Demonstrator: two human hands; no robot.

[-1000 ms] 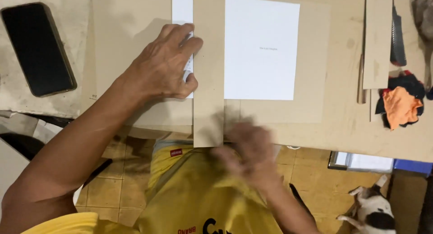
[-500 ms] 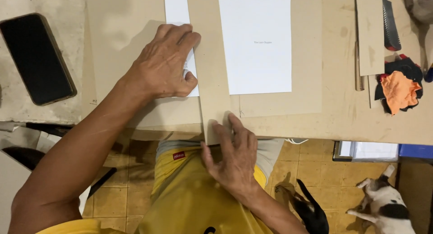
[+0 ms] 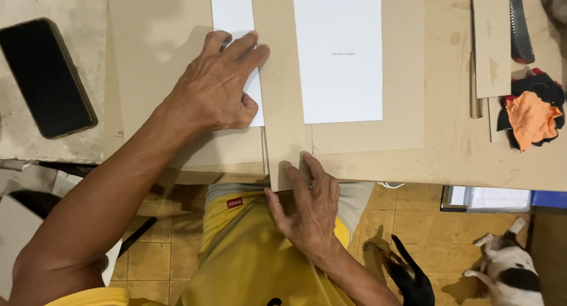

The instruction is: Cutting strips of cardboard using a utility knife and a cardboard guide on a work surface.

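Pressing flat, the left hand pins the cardboard strip (stiff, light); the right hand pinches its near end.

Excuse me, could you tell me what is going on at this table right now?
A person seated at the table is working with cardboard and paper. The left hand presses flat on a white sheet beside a narrow cardboard strip. The right hand holds the strip's near end at the table edge. A second white sheet lies on a cardboard panel. A phone lies at the left, and an orange rag at the right.
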